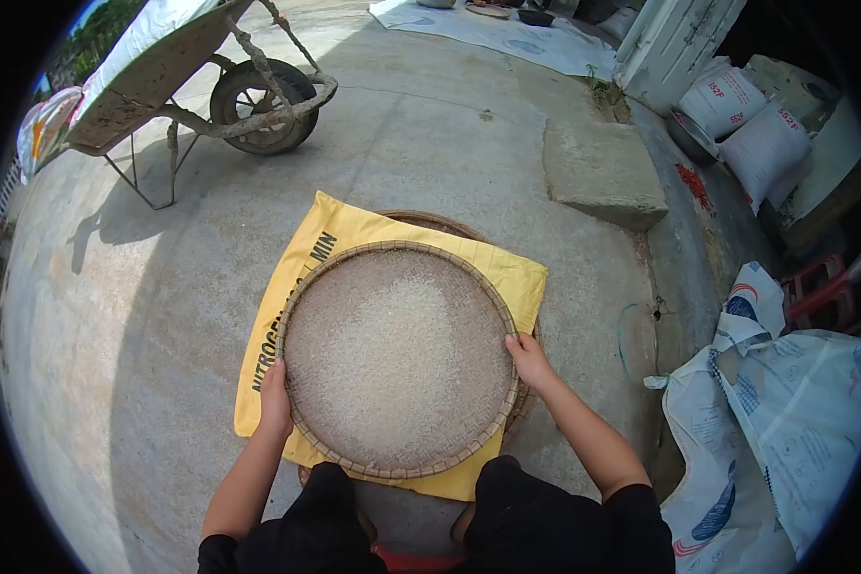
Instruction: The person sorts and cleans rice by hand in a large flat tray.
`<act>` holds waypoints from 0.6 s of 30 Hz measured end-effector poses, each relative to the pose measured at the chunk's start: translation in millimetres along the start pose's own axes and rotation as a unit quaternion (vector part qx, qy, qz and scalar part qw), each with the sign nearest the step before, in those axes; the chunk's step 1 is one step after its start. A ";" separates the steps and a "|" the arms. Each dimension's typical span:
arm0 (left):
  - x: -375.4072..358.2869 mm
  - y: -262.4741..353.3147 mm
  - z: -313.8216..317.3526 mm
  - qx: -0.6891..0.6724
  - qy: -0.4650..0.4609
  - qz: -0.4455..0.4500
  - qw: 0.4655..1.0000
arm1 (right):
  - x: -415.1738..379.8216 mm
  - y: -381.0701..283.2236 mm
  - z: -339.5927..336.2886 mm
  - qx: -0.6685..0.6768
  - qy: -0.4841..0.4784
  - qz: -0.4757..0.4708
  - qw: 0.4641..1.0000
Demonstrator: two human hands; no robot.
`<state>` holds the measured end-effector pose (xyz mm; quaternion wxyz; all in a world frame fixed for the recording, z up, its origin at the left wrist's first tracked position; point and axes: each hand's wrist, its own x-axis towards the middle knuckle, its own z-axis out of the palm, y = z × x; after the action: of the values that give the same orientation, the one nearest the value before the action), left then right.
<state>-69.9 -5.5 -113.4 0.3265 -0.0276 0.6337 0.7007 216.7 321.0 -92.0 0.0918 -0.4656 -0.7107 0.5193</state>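
Note:
A round, flat woven winnowing basket (316, 421) is held level in front of my knees, with white grains that look like rice (402, 354) spread over its middle. My left hand (275, 400) grips the rim on the left, fingers tucked underneath. On the right side of the rim, my right hand (529, 362) has its thumb on top and the other fingers out of sight below. Beneath the basket lies a yellow sack (258, 359) with black lettering. The edge of another round woven tray (435, 222) shows under the sack.
A wheelbarrow (153, 81) stands at the upper left on the concrete floor (430, 143). To the right are a concrete step (603, 172), white woven sacks (794, 402) and a red plastic stool (823, 292). Filled sacks (722, 100) lean beside a metal basin (691, 134).

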 end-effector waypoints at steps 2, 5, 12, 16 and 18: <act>-4.9 8.3 4.8 -0.013 -0.017 -0.006 1.000 | 1.0 1.5 0.6 0.017 -0.002 0.001 1.000; -2.8 5.6 2.1 -0.014 -0.022 0.000 1.000 | -0.1 3.2 3.0 0.062 -0.005 0.014 0.998; -4.6 8.3 0.8 -0.019 -0.034 -0.016 0.999 | -0.1 1.2 6.9 0.151 -0.004 0.062 0.987; -9.7 16.1 3.8 -0.084 -0.082 -0.080 0.990 | 1.8 0.6 8.3 0.180 0.009 0.054 0.982; -11.2 13.3 0.1 -0.104 -0.093 -0.098 0.985 | -0.6 -2.7 8.9 0.195 0.016 0.049 0.979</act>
<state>-67.7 -10.0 -96.8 0.4466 -0.0585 0.5182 0.7271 210.1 314.7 -93.5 0.1667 -0.4810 -0.5707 0.6443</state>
